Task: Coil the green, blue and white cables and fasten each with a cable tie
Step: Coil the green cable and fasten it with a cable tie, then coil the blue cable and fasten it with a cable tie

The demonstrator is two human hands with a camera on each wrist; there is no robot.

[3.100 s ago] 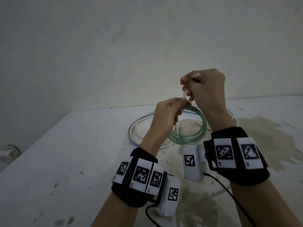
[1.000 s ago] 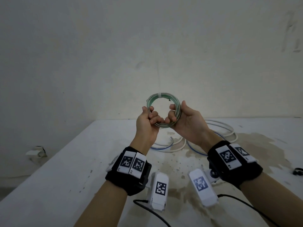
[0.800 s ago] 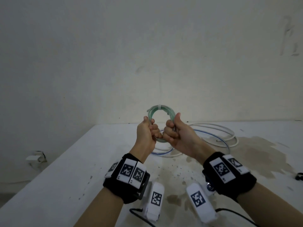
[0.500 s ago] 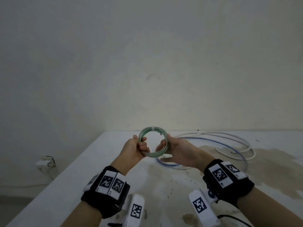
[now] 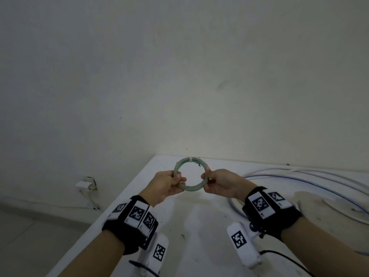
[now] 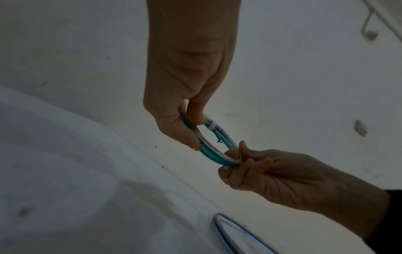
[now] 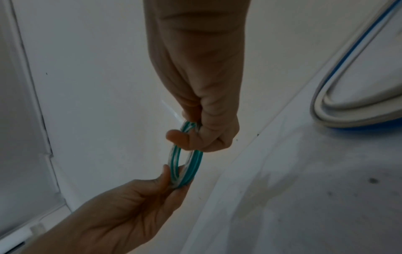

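The green cable is wound into a small round coil, bound at its top by a white cable tie. It hangs in the air above the table's far left part. My left hand pinches the coil's left side and my right hand pinches its right side. In the left wrist view the thumb and fingers clamp the coil beside the tie. My right hand curls round the coil in its wrist view. The blue cable and white cable lie loose on the table at the right.
The white table is stained in the middle and right. Its left edge runs diagonally just left of my left wrist. A bare wall stands behind, with a socket low on the left. Black leads trail from the wrist cameras near the front.
The hands carried the tied green coil from a raised, squeezed grip down and to the left, and it is round again. Each hand now pinches one side of it.
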